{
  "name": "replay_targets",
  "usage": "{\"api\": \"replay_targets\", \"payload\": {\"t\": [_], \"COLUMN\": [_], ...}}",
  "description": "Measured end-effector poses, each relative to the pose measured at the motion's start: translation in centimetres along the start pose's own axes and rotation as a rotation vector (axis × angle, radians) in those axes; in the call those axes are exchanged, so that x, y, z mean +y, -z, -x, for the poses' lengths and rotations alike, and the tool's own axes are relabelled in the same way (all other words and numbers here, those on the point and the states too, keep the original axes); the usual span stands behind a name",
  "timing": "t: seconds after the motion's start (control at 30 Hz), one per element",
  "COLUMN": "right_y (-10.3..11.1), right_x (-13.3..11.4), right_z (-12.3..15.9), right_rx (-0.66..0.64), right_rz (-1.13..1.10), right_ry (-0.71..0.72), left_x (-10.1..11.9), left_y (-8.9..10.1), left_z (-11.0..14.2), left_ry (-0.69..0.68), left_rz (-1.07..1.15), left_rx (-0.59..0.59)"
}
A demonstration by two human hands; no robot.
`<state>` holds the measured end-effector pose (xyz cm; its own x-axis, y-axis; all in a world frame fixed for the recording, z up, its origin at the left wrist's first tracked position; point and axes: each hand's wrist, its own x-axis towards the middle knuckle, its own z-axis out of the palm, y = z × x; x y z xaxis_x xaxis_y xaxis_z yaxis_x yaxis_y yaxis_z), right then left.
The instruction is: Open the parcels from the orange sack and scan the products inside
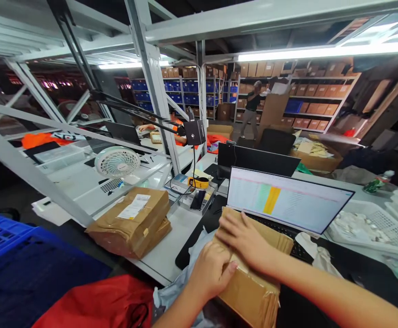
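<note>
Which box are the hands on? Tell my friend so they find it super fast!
Find the open laptop with a green and orange stripe on its screen. Right in front of it lies a flat cardboard parcel, pressed by a left hand and a right hand. The other brown parcel, on the desk to the left, has a white label and no hands on it.
</note>
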<state>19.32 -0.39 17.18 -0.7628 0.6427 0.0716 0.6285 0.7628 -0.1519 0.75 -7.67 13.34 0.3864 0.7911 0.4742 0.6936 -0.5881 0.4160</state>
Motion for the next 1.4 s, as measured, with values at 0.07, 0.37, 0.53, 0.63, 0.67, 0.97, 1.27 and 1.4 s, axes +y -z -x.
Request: {"api": "replay_targets", "payload": {"t": [0.07, 0.37, 0.53, 0.63, 0.67, 0.97, 1.27, 1.4], "right_y": [-1.7, -2.2, -2.1, -2.1, -2.2, -2.2, -2.5, -2.9], "right_x": [-0.5, -0.2, -0.4, -0.4, -0.3, -0.9, 1.9, 7.0], "right_z": [0.6, 0.2, 0.2, 0.2, 0.2, 0.4, 2.4, 10.9], "right_rx": [-0.066, -0.046, -0.061, -0.050, -0.043, 0.013, 0.435, 0.768], "right_rz": [-0.068, -0.164, -0.176, -0.181, -0.182, -0.223, -0.531, -0.445], "right_ry": [0.108, -0.136, -0.166, -0.191, -0.192, -0.179, -0.131, -0.611], "left_x": [-0.1, -0.3, -0.2, -0.3, -0.3, -0.4, -1.0, -0.9], "left_y": [0.0, -0.1, -0.5, -0.8, -0.8, -1.1, -1.0, -0.5], "left_z": [-0.2, 0.6, 1.0, 0.9, 0.9, 1.9, -0.3, -1.0], "left_ry": [-0.018, -0.135, -0.180, -0.217, -0.223, -0.265, -0.256, -0.211], "left_rz": [0.047, 0.075, 0.062, 0.060, 0.064, 0.073, -0.011, -0.098], "left_rx": [0.020, 0.199, 0.292, 0.348, 0.358, 0.434, 0.294, 0.142]}}
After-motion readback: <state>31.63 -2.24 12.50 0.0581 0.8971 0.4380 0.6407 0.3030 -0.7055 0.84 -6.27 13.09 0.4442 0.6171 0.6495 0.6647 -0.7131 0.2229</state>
